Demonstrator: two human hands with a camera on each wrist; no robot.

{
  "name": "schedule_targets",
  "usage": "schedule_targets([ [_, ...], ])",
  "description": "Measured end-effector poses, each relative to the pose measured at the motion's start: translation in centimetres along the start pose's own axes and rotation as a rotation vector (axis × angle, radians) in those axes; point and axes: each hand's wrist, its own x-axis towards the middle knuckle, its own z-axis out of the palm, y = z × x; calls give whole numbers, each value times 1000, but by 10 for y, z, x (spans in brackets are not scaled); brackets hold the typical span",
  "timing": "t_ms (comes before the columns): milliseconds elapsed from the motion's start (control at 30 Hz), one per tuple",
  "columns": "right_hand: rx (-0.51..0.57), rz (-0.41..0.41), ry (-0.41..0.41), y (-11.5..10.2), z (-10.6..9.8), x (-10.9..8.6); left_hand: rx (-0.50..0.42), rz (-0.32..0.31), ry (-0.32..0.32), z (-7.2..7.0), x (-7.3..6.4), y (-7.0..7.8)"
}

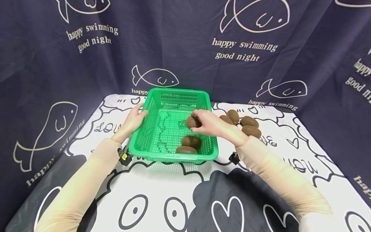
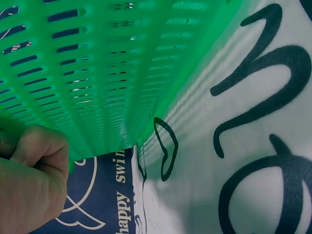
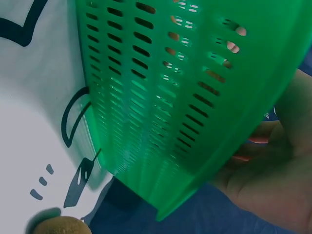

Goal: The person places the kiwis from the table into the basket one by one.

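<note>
A green plastic basket [image 1: 174,157] with slotted walls stands on the table. My left hand [image 1: 134,119] grips its left rim, the thumb lying over the edge; the left wrist view shows curled fingers [image 2: 46,146] beside the slotted wall. Reaching over the right rim, my right hand [image 1: 209,123] holds a brown kiwi [image 1: 192,122] inside the basket. Two more kiwis lie at the near right of the basket: one kiwi [image 1: 191,142] behind another kiwi [image 1: 186,149]. From the right wrist, the basket wall [image 3: 146,97] hides the held kiwi and most fingertips.
Several loose kiwis [image 1: 251,131] lie on the table right of the basket. A patterned black-and-white cloth [image 1: 156,187] covers the table. Behind it hangs a dark blue curtain [image 1: 185,45] with fish drawings.
</note>
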Motion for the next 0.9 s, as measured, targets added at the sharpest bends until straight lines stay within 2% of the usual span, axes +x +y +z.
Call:
schedule_targets([
  [300, -22, -39, -18, 0, 10, 4, 28, 5, 9, 0, 2, -1],
  [500, -11, -20, -52, 1, 14, 5, 42, 2, 16, 1, 4, -4],
  [900, -61, -19, -106, 3, 19, 6, 35, 11, 17, 0, 5, -5],
])
